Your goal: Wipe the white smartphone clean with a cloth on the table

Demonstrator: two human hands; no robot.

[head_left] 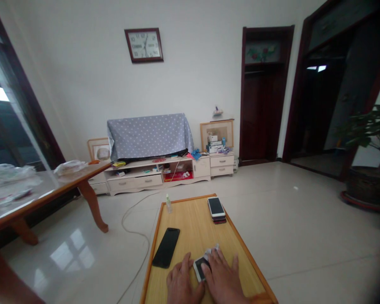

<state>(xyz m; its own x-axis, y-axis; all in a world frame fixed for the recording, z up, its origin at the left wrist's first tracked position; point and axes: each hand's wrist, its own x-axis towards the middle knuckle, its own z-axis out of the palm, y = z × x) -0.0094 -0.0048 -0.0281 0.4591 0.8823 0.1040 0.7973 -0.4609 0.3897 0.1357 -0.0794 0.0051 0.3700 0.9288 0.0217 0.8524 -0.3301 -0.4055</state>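
A white-edged smartphone (199, 269) with a dark screen lies on the small wooden table, partly hidden under my hands. My left hand (183, 280) grips it from the left side, index finger and thumb at its edges. Over its right part lies my right hand (223, 272), pressing a crumpled white tissue (213, 250) that shows past the fingers. To the left of my hands is a larger black smartphone (166, 248), face up. Farther off, a stack of phones (216, 207) with a white one on top sits at the table's right edge.
A small clear bottle (168, 203) stands at the far left corner of the table (190, 215), which has a raised rim. A cable (136, 232) runs over the floor. Left is a larger table (82, 173) with plastic bags; beyond is a low cabinet (136, 183); right, a potted plant (367, 181).
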